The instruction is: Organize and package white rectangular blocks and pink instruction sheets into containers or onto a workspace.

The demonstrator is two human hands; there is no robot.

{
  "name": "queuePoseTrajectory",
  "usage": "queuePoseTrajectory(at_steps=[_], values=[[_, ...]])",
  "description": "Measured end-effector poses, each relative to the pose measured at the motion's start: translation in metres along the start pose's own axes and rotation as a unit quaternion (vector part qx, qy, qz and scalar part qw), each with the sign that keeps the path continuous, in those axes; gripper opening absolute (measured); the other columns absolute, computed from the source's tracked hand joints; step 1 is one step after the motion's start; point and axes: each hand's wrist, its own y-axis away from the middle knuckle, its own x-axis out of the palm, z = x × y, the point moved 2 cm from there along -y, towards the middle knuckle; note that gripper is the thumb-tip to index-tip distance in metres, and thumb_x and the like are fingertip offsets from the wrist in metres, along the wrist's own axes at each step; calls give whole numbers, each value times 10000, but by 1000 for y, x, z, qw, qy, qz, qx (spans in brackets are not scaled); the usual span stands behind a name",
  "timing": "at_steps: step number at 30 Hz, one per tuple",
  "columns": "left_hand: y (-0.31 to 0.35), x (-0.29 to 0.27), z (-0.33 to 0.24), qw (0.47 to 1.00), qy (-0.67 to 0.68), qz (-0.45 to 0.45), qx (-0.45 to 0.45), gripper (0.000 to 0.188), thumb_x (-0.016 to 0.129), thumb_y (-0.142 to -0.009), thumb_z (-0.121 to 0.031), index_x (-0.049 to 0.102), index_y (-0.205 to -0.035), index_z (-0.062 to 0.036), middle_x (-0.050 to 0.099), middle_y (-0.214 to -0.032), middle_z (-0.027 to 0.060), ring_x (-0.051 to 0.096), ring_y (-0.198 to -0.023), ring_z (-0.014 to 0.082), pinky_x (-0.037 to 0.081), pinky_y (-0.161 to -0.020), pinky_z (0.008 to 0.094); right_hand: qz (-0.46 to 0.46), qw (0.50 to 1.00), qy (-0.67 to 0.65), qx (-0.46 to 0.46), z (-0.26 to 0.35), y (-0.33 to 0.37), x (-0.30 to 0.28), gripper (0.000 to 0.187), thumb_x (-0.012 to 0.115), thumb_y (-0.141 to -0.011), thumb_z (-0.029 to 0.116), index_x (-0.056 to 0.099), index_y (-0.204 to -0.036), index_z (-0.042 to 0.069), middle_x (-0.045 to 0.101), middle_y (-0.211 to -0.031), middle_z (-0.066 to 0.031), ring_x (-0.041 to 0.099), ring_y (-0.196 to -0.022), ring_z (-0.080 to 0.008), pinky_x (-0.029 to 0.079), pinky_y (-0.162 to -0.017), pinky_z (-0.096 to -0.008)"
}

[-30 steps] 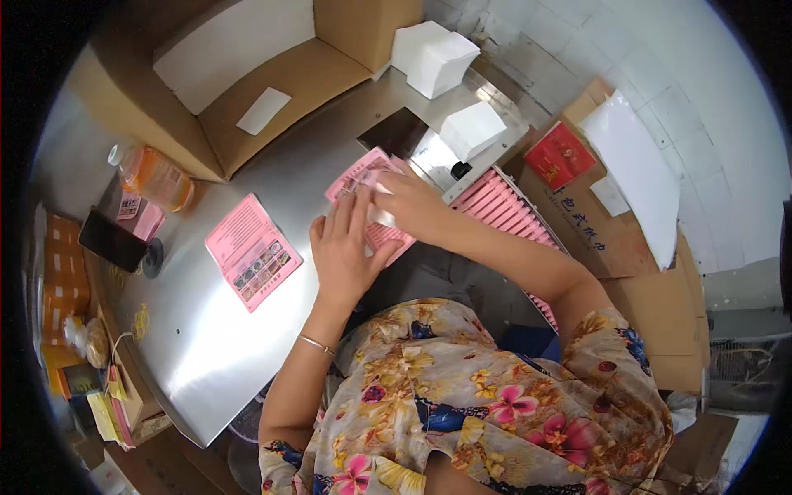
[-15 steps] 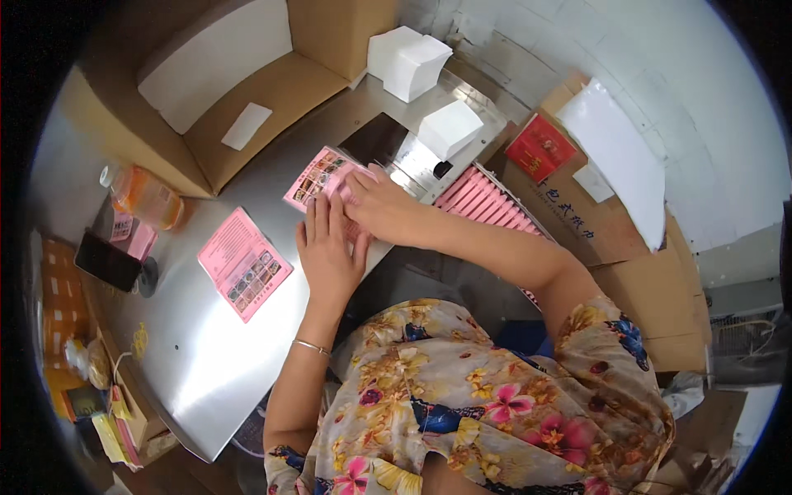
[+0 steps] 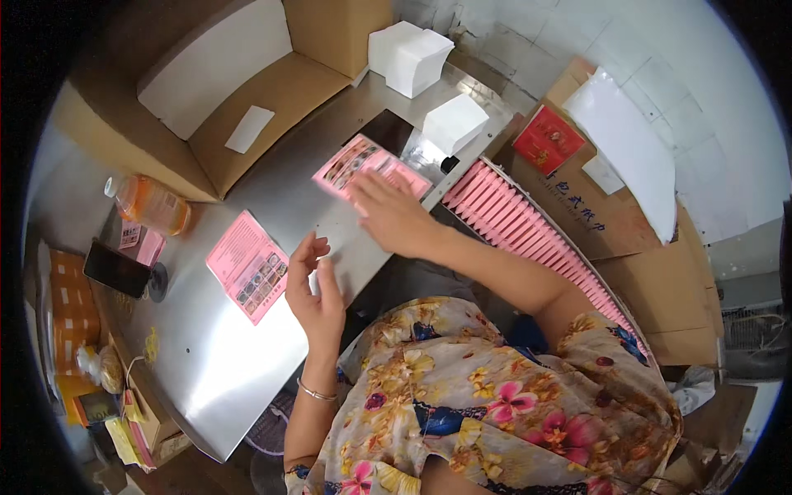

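On the metal table, a pink printed packet (image 3: 345, 167) with small food pictures lies in front of me. The fingers of my right hand (image 3: 392, 216) rest stretched out on its near side; its thumb is hidden. Closer to me, my left hand (image 3: 316, 297) is raised just off the packet. Its fingers curve loosely with the thumb apart, and nothing is in it. A second pink packet (image 3: 249, 268), with text and food pictures, lies on the table left of that hand. At the right, a long box holds a row of several pink packets (image 3: 528, 235) on edge.
White stacks of paper (image 3: 412, 62) stand at the far edge, one stack (image 3: 455, 124) nearer. A big open cardboard box (image 3: 272, 91) fills the far left. An orange drink bottle (image 3: 153, 204) and a phone (image 3: 117, 268) are at left. Cardboard with a red box (image 3: 550, 142) stands right.
My right hand has moved right with the pink packet sliding under it. My left hand has come away from the packet, toward me, its fingers now curled loosely.
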Motion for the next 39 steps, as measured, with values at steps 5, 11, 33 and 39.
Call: queuePoseTrajectory(at_steps=[5,11,33,39], values=[[-15,-12,4,998,55,-8,-24,321,528,-1004,-85,562,-1303,25,636,-1154,108,614,-1018,176,490,-929,312,-10,937,-330,109,-57,-6,-10,475,555,-956,151,471,-1397,-3,513,-1394,-243,521,-1261,-414,437,-1054,-407],[-41,-74,4,982,-166,-82,40,320,568,-972,-57,588,-1282,17,665,-1117,109,634,-939,155,509,-841,284,-182,974,-127,38,-94,20,-70,330,632,-923,162,652,-1233,50,632,-1241,-145,616,-1094,-339,496,-949,-391],[-12,30,5,882,-377,214,185,104,629,-842,5,601,-938,-20,609,-986,161,583,-883,357,459,-736,446,-72,990,16,119,-145,3,-73,320,636,-861,167,712,-1171,141,680,-987,-109,667,-888,-309,521,-785,-438],[-13,8,12,852,-444,152,231,350,641,-884,-98,611,-1223,-18,557,-1339,193,515,-1254,381,394,-1040,510,-145,985,-14,97,-220,5,-53,515,599,-825,82,609,-1335,152,645,-1296,-140,548,-1273,-299,258,-1125,-616]])
